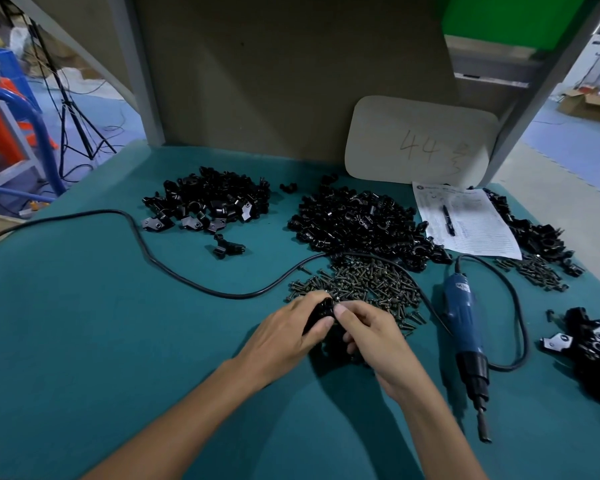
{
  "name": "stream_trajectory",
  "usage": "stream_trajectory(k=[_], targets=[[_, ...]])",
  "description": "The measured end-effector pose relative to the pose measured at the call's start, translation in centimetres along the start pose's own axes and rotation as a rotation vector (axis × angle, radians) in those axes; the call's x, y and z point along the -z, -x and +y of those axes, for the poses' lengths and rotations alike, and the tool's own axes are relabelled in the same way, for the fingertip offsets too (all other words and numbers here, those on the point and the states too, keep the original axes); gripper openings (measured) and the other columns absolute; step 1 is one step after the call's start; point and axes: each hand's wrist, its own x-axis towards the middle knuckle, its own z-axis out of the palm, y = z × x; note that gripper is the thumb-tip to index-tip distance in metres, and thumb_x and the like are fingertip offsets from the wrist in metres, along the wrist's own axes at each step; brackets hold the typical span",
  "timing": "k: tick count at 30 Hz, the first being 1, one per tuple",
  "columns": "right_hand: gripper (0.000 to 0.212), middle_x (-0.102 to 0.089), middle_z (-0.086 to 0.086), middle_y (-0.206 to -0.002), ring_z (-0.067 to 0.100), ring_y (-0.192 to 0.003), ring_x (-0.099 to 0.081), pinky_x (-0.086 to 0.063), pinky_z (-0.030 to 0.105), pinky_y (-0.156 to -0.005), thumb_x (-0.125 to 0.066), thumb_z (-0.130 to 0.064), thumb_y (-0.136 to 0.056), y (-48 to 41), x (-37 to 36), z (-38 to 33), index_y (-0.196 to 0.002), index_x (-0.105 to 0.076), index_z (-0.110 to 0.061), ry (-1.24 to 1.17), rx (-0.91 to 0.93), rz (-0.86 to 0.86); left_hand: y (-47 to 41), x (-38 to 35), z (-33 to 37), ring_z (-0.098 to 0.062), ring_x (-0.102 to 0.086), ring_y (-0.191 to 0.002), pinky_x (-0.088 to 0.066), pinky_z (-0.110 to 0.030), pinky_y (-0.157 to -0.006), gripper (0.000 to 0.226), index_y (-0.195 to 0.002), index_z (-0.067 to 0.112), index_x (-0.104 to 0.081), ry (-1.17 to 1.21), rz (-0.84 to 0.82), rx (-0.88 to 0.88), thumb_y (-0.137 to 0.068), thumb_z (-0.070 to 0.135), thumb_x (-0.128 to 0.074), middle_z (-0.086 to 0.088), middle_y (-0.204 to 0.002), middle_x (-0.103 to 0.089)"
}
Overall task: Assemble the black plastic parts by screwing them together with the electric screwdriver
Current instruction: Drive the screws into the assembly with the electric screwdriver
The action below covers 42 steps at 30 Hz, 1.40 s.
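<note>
Nearest, at 6 o'clock: two bare forearms, meeting mid-frame over teal felt-like table cover (pixel 84 341). On 9 o'clock side, left hand (pixel 291 327), fingers curled round small black plastic part (pixel 321 311) and gripping it. On 3 o'clock side, right hand (pixel 371 336), thumb and fingertips pinching same part. Cannot tell whether a screw sits between right fingers. Part held at near edge of loose heap of dark metal screws (pixel 368 282).

At 3 o'clock of hands, lying flat and untouched: blue electric screwdriver with black nose (pixel 463 317), bit toward 6 o'clock. Black cable (pixel 146 244) snaking across cover toward 9 o'clock. At far 3 o'clock edge: cluster of black plastic assemblies with pale tabs (pixel 589 348).

At 11 o'clock: heap of black plastic bracket pieces (pixel 208 199). At 12 o'clock, touching far side of screws: larger heap of black plastic clamp pieces (pixel 357 223). At 1 o'clock: printed white paper sheet (pixel 478 233) with black pen (pixel 448 220) on it. Beyond that, propped upright: beige rounded board marked "44" (pixel 420 140).
</note>
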Motion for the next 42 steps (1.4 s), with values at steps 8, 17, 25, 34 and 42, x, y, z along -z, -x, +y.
stream_trajectory(k=[8,17,25,34,42], targets=[[0.024,-0.055,0.004,-0.073,0.011,-0.064,-0.050,-0.047,0.027,-0.062,-0.074,-0.039,-0.084,1.4,0.6,-3.9,-0.090,-0.074,-0.016,-0.310,0.001,-0.005,-0.4,2.3,3.5,0.011,-0.050,-0.118,-0.041,-0.008,-0.089,0.046,-0.145,0.057,-0.031,0.146,0.118,-0.081,-0.101,0.067,-0.039,0.033,-0.128,-0.051],[0.024,-0.059,0.003,-0.079,0.015,-0.070,-0.048,-0.048,0.023,-0.064,-0.076,-0.046,-0.075,4.2,1.8,-11.7,-0.083,-0.075,-0.023,-0.403,0.221,-0.006,-1.1,8.2,10.9,-0.004,-0.066,-0.090,-0.047,-0.010,-0.071,0.034,-0.126,0.039,-0.062,0.357,0.358,-0.259,-0.094,0.046,-0.068,0.022,-0.105,-0.067],[0.022,-0.061,-0.006,-0.075,0.008,-0.066,-0.052,-0.048,0.020,-0.058,-0.074,-0.050,-0.076,6.7,2.0,-16.0,-0.080,-0.075,-0.028,-0.399,0.389,0.018,-0.8,11.9,15.0,-0.010,-0.066,-0.110,-0.050,-0.017,-0.086,0.043,-0.137,0.033,-0.058,0.383,0.335,-0.367,-0.096,0.046,-0.062,0.019,-0.117,-0.067],[0.028,-0.064,-0.007,-0.079,0.006,-0.070,-0.055,-0.049,0.022,-0.062,-0.072,-0.054,-0.077,8.4,2.1,-17.5,-0.085,-0.075,-0.027,-0.337,0.481,0.038,0.4,13.7,17.2,-0.009,-0.068,-0.105,-0.050,-0.014,-0.084,0.035,-0.132,0.032,-0.058,0.403,0.323,-0.454,-0.098,0.040,-0.060,0.018,-0.111,-0.069],[0.028,-0.064,-0.008,-0.079,0.007,-0.070,-0.054,-0.049,0.022,-0.062,-0.073,-0.054,-0.078,8.7,2.1,-17.6,-0.085,-0.074,-0.027,-0.335,0.497,0.023,0.8,13.8,17.8,-0.004,-0.068,-0.104,-0.049,-0.009,-0.083,0.033,-0.130,0.032,-0.059,0.414,0.326,-0.453,-0.097,0.033,-0.063,0.022,-0.110,-0.068]])
